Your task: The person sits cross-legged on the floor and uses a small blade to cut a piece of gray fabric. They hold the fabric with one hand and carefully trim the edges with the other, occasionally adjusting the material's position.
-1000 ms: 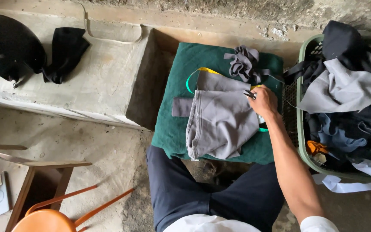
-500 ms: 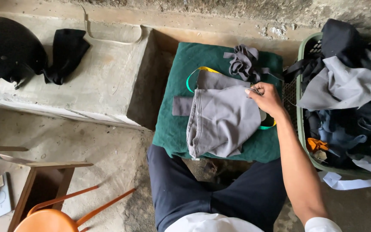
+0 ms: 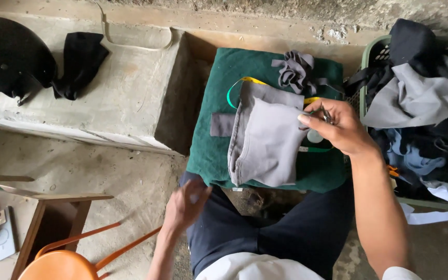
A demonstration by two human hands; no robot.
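We pinch what looks like small scissors (image 3: 326,115) in our right hand (image 3: 340,129) at the grey cloth's (image 3: 268,142) edge, while our blurred left hand (image 3: 185,205) hangs loosely open and empty, off the green-covered stand (image 3: 219,150).

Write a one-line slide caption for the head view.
Right hand holds a small metal tool beside folded grey fabric on a green cloth; left hand hangs over the lap.

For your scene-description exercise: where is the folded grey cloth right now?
In the head view, the folded grey cloth lies centre-right on the green mat, beside the right hand and below a crumpled grey scrap.
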